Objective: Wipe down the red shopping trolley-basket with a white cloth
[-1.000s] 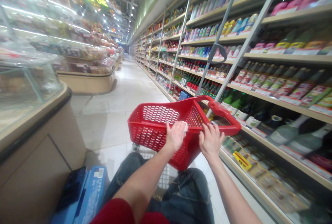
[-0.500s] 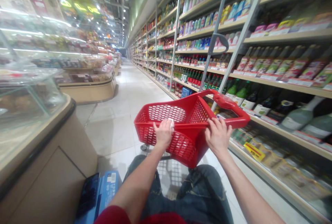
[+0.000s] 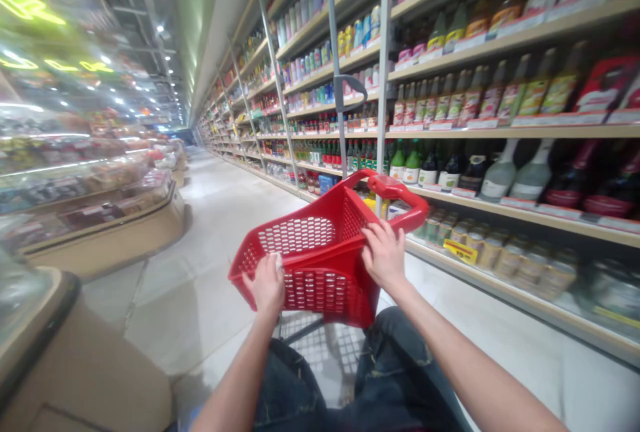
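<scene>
- Shelving (image 3: 515,132), one long run: right of the red shopping cart (image 3: 330,255) and receding beyond it, stocked with bottles and cans.
- Floor (image 3: 210,199), pale tiles: under and around the cart, running ahead of it as an aisle.
- Display stand (image 3: 105,239), beige base, packaged goods above: left of the cart and farther ahead, blurred.
- Counter (image 3: 95,359), beige with a dark edge band: left of the cart, nearer to me.
- Red shopping cart, perforated basket walls: centre of my view, handle end toward the shelving. I see bare basket wall inside; its full floor is hidden.
- Legs (image 3: 295,379), dark jeans: on my side of the cart, below the basket.
- Grey pole (image 3: 340,65) with a loop: beyond the cart's handle, before the shelving.
- Right hand (image 3: 385,259), bare: at the cart's near rim beside the handle, fingers spread and bent over it; I cannot tell how firmly it grips.
- Left hand (image 3: 267,284), bare: curled over the near rim toward the cart's other end, well apart from my right.
- Jars (image 3: 507,255), pale-labelled: bottom shelf, right of the cart.
- Yellow price sign (image 3: 461,252): on that shelf's edge, between cart and jars.
- White scrap (image 3: 279,261), material unclear: at my left fingers, above the cart's rim.
</scene>
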Demonstrator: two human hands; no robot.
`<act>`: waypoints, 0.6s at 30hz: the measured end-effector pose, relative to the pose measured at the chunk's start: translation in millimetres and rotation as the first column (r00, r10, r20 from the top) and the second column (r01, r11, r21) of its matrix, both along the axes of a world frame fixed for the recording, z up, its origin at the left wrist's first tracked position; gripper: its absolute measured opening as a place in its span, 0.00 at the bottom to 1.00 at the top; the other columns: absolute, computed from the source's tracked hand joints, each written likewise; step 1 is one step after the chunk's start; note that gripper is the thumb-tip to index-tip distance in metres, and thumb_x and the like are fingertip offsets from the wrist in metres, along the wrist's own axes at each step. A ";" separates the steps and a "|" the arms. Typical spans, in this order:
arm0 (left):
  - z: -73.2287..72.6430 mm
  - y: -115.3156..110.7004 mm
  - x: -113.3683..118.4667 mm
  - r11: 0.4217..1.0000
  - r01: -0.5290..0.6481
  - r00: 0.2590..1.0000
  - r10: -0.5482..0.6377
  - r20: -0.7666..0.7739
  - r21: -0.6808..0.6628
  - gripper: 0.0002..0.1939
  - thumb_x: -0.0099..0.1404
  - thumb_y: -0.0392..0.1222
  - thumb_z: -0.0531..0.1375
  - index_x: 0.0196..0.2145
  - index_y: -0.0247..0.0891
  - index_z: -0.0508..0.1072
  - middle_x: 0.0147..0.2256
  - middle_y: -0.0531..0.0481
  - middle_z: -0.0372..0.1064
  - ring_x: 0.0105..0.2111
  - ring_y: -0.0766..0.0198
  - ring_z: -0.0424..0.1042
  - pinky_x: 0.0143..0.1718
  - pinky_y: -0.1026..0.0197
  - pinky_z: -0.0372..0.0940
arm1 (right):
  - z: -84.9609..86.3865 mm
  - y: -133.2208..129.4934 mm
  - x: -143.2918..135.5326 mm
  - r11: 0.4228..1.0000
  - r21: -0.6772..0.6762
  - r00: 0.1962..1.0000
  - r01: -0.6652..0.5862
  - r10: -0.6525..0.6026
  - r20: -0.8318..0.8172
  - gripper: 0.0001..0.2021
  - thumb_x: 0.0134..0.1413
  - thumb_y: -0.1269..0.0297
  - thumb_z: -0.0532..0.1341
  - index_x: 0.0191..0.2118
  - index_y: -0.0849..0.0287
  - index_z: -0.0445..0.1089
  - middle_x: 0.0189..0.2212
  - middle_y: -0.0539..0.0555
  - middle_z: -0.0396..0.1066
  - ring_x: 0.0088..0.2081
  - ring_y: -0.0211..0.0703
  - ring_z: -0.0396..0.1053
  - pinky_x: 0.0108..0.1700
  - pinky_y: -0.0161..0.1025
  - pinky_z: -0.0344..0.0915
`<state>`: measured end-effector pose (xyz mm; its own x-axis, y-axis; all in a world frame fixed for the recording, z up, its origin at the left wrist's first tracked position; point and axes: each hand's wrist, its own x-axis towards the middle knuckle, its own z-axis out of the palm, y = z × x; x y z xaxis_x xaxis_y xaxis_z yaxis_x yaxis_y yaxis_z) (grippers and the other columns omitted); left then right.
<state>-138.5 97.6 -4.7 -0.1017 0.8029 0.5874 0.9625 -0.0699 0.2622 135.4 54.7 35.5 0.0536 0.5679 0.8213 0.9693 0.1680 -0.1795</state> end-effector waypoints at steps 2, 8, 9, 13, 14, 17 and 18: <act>3.5 -1.4 16.7 0.997 0.079 0.996 -0.079 -0.033 -0.005 0.18 0.65 0.42 0.46 0.51 0.42 0.64 0.54 0.44 0.63 0.52 0.56 0.63 0.58 0.34 0.37 | 0.7 -0.5 1.0 1.000 -0.013 1.000 -0.007 0.007 0.003 0.18 0.51 0.69 0.52 0.49 0.57 0.65 0.51 0.58 0.64 0.58 0.52 0.52 0.59 0.59 0.37; 8.3 3.1 6.1 0.976 0.202 0.978 -0.205 -0.032 -0.083 0.18 0.63 0.41 0.49 0.51 0.43 0.65 0.53 0.45 0.65 0.53 0.55 0.62 0.58 0.36 0.41 | 0.3 -1.0 2.1 1.000 -0.008 1.000 -0.017 0.017 0.004 0.18 0.51 0.70 0.52 0.49 0.58 0.65 0.51 0.57 0.65 0.59 0.50 0.51 0.60 0.57 0.37; 7.2 4.9 -4.1 0.972 0.218 0.975 -0.222 -0.033 -0.093 0.18 0.63 0.40 0.49 0.51 0.43 0.65 0.53 0.46 0.64 0.54 0.55 0.62 0.58 0.37 0.41 | 0.1 -1.1 2.0 1.000 -0.007 1.000 -0.020 0.020 0.003 0.18 0.51 0.70 0.52 0.49 0.58 0.65 0.51 0.57 0.65 0.59 0.50 0.51 0.60 0.57 0.37; 2.0 10.7 -47.2 0.994 0.052 0.996 -0.045 0.080 -0.091 0.18 0.63 0.39 0.49 0.51 0.41 0.65 0.53 0.43 0.64 0.54 0.54 0.61 0.57 0.36 0.41 | 0.5 -2.3 1.7 1.000 -0.016 1.000 -0.026 0.026 -0.001 0.19 0.51 0.70 0.52 0.49 0.58 0.65 0.51 0.58 0.64 0.58 0.50 0.51 0.59 0.58 0.37; 1.2 11.2 -53.6 0.995 -0.013 0.992 0.025 0.122 -0.097 0.18 0.63 0.39 0.49 0.50 0.40 0.66 0.53 0.43 0.64 0.53 0.53 0.62 0.57 0.35 0.41 | 0.8 -2.7 1.6 1.000 -0.017 1.000 -0.026 0.026 -0.001 0.18 0.51 0.70 0.52 0.49 0.57 0.65 0.51 0.58 0.64 0.58 0.51 0.51 0.59 0.58 0.37; 1.1 9.4 -49.3 0.992 -0.092 0.984 0.103 0.143 -0.084 0.18 0.63 0.39 0.49 0.50 0.39 0.66 0.52 0.41 0.65 0.52 0.52 0.63 0.57 0.34 0.41 | 1.9 -3.5 0.5 1.000 -0.007 1.000 -0.025 0.025 -0.001 0.18 0.51 0.70 0.52 0.49 0.58 0.65 0.51 0.58 0.64 0.59 0.51 0.51 0.59 0.59 0.37; 1.8 7.9 -39.5 0.996 -0.069 0.991 0.075 0.107 -0.062 0.18 0.63 0.38 0.49 0.50 0.39 0.67 0.52 0.41 0.65 0.52 0.53 0.63 0.57 0.35 0.41 | 2.0 -3.6 0.2 1.000 0.000 1.000 -0.024 0.024 -0.005 0.18 0.51 0.70 0.53 0.48 0.58 0.65 0.51 0.57 0.64 0.58 0.51 0.51 0.59 0.59 0.38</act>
<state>-178.0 105.5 -2.8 -0.2217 0.8237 0.5219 0.9298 0.0173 0.3678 135.5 51.0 37.5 0.0439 0.5692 0.8210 0.9643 0.1908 -0.1839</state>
